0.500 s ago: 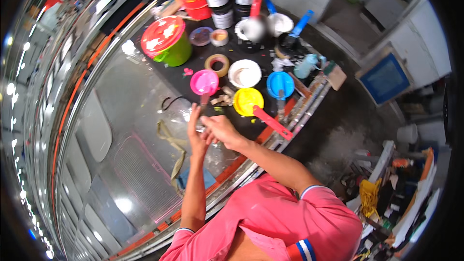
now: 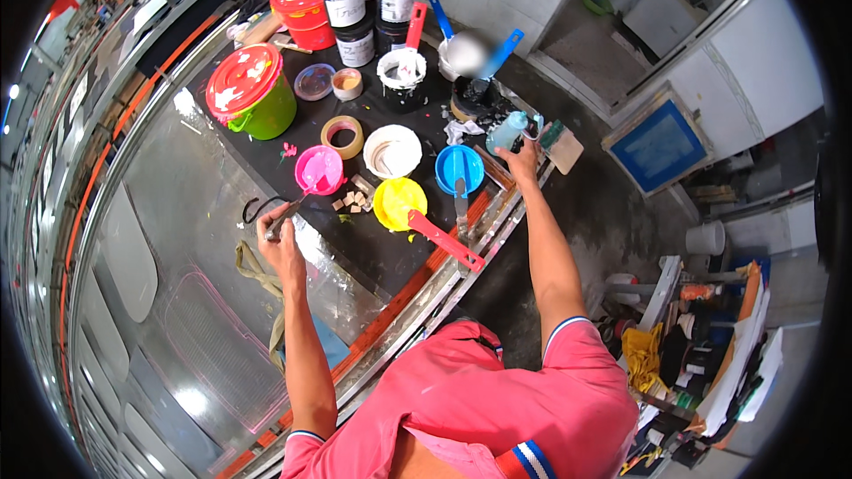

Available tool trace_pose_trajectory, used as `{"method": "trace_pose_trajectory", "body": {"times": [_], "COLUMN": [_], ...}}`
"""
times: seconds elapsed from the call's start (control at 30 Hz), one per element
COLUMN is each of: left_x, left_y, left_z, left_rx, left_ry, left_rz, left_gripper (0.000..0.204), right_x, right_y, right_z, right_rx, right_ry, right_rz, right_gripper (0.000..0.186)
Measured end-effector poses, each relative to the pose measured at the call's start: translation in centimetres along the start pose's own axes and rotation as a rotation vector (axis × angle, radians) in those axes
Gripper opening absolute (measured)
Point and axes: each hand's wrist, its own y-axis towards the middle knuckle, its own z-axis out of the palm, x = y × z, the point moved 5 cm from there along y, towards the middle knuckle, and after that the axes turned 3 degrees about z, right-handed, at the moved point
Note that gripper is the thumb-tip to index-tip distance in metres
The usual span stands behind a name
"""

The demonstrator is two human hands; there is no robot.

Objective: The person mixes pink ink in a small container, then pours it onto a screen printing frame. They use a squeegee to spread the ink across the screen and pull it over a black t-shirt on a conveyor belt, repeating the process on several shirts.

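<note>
My left hand (image 2: 282, 241) is closed around a slim spatula (image 2: 284, 218) with a dark handle; its far end reaches toward the tub of pink paint (image 2: 319, 170). Off to the right, my right hand (image 2: 524, 161) grips a translucent blue squeeze bottle (image 2: 507, 134) near the table's edge. A tub of yellow paint (image 2: 397, 201) has a red-handled scraper (image 2: 448, 239) leaning out of it. The tub of blue paint (image 2: 459, 162) holds a grey-handled spatula (image 2: 461, 204). A white tub (image 2: 391, 151) stands among them, beside small wooden blocks (image 2: 355, 199).
A roll of tan tape (image 2: 343, 137), a green bucket with a red lid (image 2: 257, 93), a red bucket (image 2: 304, 13) and black jars (image 2: 344, 0) stand farther back. A beige strap (image 2: 253, 270) lies left of my forearm. A blue framed screen (image 2: 657, 144) leans at right.
My hands have moved apart: the left stays near the pink tub with the spatula, while the right has gone right and taken hold of the squeeze bottle. The view has shifted.
</note>
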Motion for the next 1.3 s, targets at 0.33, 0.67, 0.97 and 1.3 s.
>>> {"method": "trace_pose_trajectory", "body": {"times": [0.33,0.67,0.97,1.3], "left_x": [0.2,2.0,2.9,3.9], "left_y": [-1.3,-2.0,-2.1,-1.6], "left_z": [-2.3,-1.9,-2.2,-2.3], "left_rx": [-0.054,-0.194,-0.254,-0.293], "left_ry": [0.013,-0.088,-0.019,-0.095], "left_rz": [-0.044,-0.12,0.0,-0.118], "left_gripper": [0.019,0.022,0.02,0.02], "right_x": [17.4,39.6,45.4,47.1], "right_y": [0.1,-11.5,-14.9,-15.5], "right_z": [-4.4,3.0,8.8,13.1], "right_rx": [-0.075,0.082,0.132,0.332], "right_ry": [-0.279,-0.753,-0.734,-1.128], "right_rz": [-0.782,-1.755,-2.071,-1.944], "right_gripper": [0.059,0.032,0.014,0.016]}}
